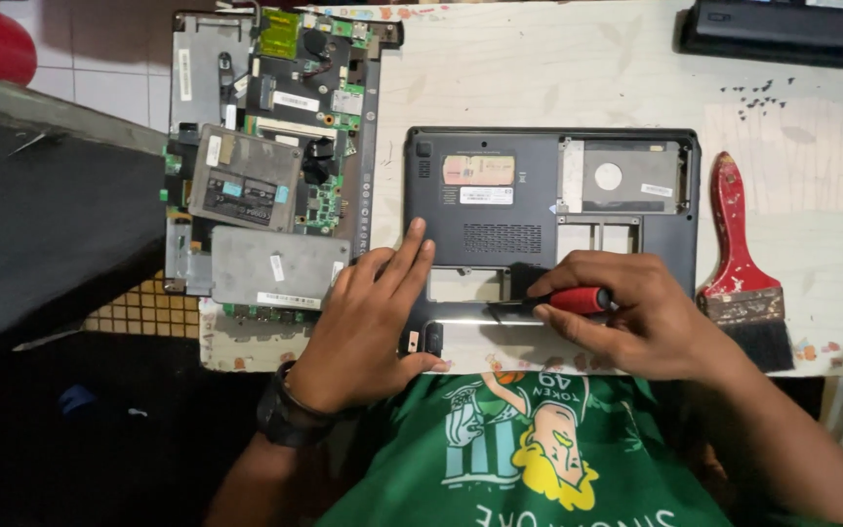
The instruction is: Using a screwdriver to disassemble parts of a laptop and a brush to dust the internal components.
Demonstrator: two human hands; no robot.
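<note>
Black laptop bottom case [500, 210] flat on the pale worktop [812, 176], circuit board assembly [270, 156] just left of it, red-handled paintbrush [742, 263] just right. Left hand [368, 322] spread, fingers pressed on the case's near left edge. Right hand [636, 317] pinching a red-handled screwdriver [553, 303], tip at the case's near edge.

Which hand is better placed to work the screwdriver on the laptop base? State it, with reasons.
Right hand: it likely suits, already gripping the red-handled screwdriver at the laptop base; the left hand lies flat, bracing.
</note>
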